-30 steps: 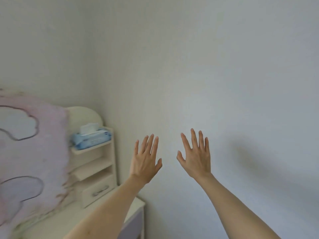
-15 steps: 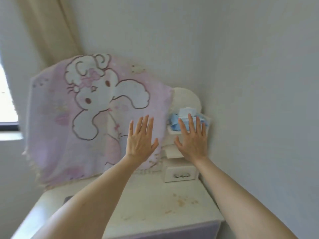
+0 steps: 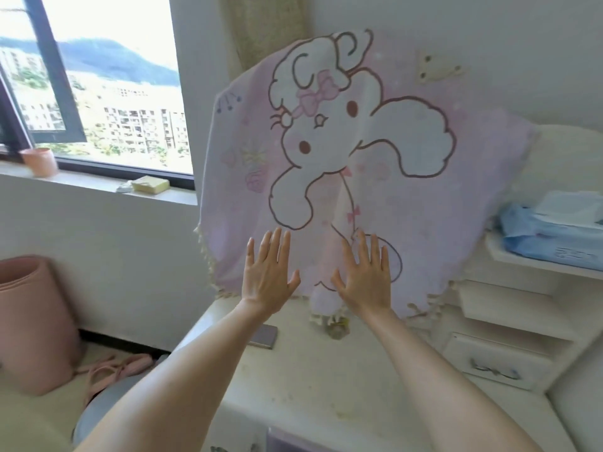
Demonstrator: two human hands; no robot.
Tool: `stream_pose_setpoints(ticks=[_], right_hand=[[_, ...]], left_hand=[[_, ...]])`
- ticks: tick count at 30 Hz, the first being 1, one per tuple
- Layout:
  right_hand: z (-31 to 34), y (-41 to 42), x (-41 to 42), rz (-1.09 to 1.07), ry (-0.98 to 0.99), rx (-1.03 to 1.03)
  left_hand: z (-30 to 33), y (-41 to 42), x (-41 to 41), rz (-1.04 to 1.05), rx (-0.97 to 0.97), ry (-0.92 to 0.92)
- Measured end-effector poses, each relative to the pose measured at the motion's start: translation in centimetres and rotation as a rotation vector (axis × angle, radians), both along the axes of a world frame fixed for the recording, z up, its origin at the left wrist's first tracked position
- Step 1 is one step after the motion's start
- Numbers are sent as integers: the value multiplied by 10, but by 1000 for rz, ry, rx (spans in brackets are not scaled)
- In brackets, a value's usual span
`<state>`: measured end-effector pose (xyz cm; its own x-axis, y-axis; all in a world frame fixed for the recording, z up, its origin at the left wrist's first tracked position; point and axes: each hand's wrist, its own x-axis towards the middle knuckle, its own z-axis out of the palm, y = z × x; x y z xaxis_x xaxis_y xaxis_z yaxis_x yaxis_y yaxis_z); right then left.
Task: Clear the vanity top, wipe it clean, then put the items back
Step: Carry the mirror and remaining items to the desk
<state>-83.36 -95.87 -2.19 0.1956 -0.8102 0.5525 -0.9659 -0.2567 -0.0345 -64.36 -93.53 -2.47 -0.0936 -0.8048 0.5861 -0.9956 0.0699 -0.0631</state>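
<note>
The cream vanity top [image 3: 313, 383] is stained with brownish spots. My left hand [image 3: 266, 275] and my right hand [image 3: 365, 278] are both raised above it, palms forward, fingers spread, holding nothing. Behind them a pink cloth [image 3: 362, 164] with a cartoon dog hangs over the vanity's back. On the top lie a flat purple object [image 3: 265, 337], partly hidden by my left arm, and a small yellowish item [image 3: 337, 327] under the cloth's fringe. A blue pack of wipes [image 3: 551, 233] sits on the side shelf at the right.
A small shelf unit with a drawer [image 3: 496, 367] stands at the vanity's right. A window sill at the left carries a pink cup [image 3: 39, 161] and a yellow sponge [image 3: 150, 184]. On the floor are a pink bin [image 3: 32, 324], pink slippers [image 3: 114, 370] and a grey stool [image 3: 104, 402].
The view has swung left from the bare wall to the vanity, cloth and window. Both hands have stayed raised and spread in front of me.
</note>
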Motion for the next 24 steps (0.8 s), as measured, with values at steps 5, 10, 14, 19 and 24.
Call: stream_pose_setpoints(ticks=[5, 10, 14, 19, 24], right_hand=[[-70, -33, 33, 10, -54, 129], [-142, -34, 28, -4, -97, 257], [-199, -34, 11, -44, -72, 400], [-260, -39, -14, -92, 53, 542], [-279, -80, -28, -68, 93, 562]], left_hand=[[-55, -35, 31, -15, 152, 39], [-111, -55, 34, -36, 334, 74], [-166, -60, 29, -29, 453, 115], [-229, -56, 30, 69, 696, 133], [-263, -59, 31, 227, 789, 190]])
